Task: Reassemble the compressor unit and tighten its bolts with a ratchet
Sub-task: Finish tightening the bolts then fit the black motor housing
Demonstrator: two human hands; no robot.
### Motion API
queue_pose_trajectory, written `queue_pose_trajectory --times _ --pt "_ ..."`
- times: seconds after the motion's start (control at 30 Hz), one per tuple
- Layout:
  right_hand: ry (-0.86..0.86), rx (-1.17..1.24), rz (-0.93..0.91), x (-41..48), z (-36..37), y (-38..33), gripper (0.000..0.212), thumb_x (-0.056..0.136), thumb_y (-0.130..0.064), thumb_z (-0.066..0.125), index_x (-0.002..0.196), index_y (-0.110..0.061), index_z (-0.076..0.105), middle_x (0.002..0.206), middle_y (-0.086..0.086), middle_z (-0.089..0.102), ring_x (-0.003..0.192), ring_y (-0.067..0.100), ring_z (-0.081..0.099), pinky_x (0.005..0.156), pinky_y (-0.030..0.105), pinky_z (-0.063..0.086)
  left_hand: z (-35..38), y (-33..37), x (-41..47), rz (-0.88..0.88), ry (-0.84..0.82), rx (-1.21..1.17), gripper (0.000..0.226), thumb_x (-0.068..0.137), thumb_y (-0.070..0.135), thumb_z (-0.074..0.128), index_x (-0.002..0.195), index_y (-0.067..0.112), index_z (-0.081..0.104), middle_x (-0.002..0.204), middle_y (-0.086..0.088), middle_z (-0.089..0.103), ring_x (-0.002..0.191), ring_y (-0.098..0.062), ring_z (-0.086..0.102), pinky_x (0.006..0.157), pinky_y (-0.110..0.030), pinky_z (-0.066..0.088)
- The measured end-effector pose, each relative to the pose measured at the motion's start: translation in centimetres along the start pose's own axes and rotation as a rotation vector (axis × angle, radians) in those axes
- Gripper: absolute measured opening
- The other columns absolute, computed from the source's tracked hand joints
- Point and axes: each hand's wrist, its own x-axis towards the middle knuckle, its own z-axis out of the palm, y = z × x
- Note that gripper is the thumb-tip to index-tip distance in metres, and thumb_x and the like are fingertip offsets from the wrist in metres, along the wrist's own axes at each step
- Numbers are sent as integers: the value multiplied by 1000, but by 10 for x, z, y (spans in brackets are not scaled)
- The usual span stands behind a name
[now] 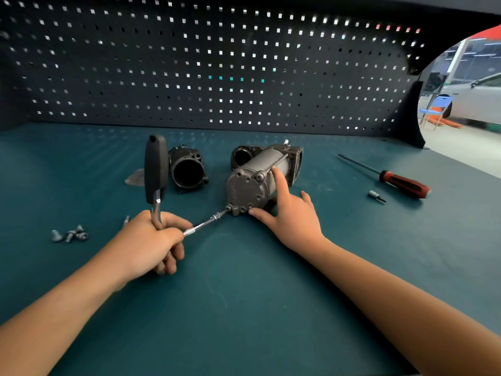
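Grey metal cylindrical compressor unit (254, 183) lies on its side mid-bench on the teal mat (244, 294), bolted end cap facing the camera. The right hand (292, 218) braces it: index finger straight along the upper side, thumb pressed to the cap's lower edge, the two spread wide; other fingers hidden behind the body.

The left hand (150, 240) grips the black-handled chrome ratchet (156, 169) at its head, fingers curled tight together. The handle stands upright, just beside the separate dark open-ended cylinder housing (188, 169), not touching. The thin chrome extension bar (206, 222) runs from the fist to the cap's lower-left corner.

Loose grey bolts (70, 236) are clustered well left of the fist. The red-and-black screwdriver (401, 181) and a small bit (376, 196) lie well apart at right, near the bench's right edge. A dark pegboard (217, 63) closes the back edge.
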Motion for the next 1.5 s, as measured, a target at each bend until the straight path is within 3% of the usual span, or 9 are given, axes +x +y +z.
queue_pose_trajectory --times 0.23,0.43,0.6,0.87,1.03,1.13,1.27,1.4,1.5 --pt "7 25 -6 0 1 1 86 88 -49 55 151 -17 5 56 -12 37 59 10 36 105 39 28 1 2 -1 -16 9 -55 25 89 -6 44 87 9 64 44 -4 56 33 -14 49 32 -17 33" --pt "-11 131 9 0 -1 0 92 83 -41 67 150 -22 7 64 -9 46 58 9 42 52 27 30 -3 7 0 -168 14 -368 23 88 -7 44 87 0 66 48 -10 61 33 -9 50 34 -13 39" --pt "-29 201 19 -2 -1 1 92 84 -35 67 150 -26 4 99 6 67 85 24 59 69 34 48 -5 8 -1 -231 -22 -506 25 88 -6 42 88 0 66 52 -11 63 34 -7 50 35 -13 42" --pt "-68 290 39 -2 -2 0 92 86 -32 65 149 -31 -2 102 10 67 94 28 61 81 43 51 3 -12 -5 180 49 272 39 89 4 46 89 41 59 63 2 67 50 -5 57 62 -27 46" --pt "-58 326 38 -1 -3 1 93 84 -30 68 149 -31 2 103 12 68 98 29 60 84 40 49 8 -15 0 222 114 487 20 85 13 45 93 11 63 69 -11 63 61 -27 57 64 -42 49" --pt "-56 361 55 0 -2 2 95 82 -29 71 149 -32 4 105 12 68 101 28 59 85 37 47 9 -12 2 172 77 383 22 87 12 50 93 29 62 52 -1 60 45 -10 50 53 -27 43" --pt "-51 419 73 2 -1 3 95 80 -28 73 149 -29 8 108 6 68 106 25 58 84 30 42 4 -7 5 65 12 193 23 86 6 55 92 26 65 43 5 52 36 -6 44 44 -18 37" --pt "-77 427 77 4 0 3 97 80 -29 73 149 -30 4 99 6 67 99 24 59 80 30 43 10 0 -6 187 -28 657 11 85 17 48 75 17 50 66 -3 57 61 -17 52 54 -27 37" --pt "-76 427 68 4 0 2 100 78 -32 74 149 -29 4 99 2 64 98 22 58 78 28 40 21 8 -15 314 -16 1143 10 87 16 42 95 21 46 74 7 48 76 -22 54 56 -29 31"
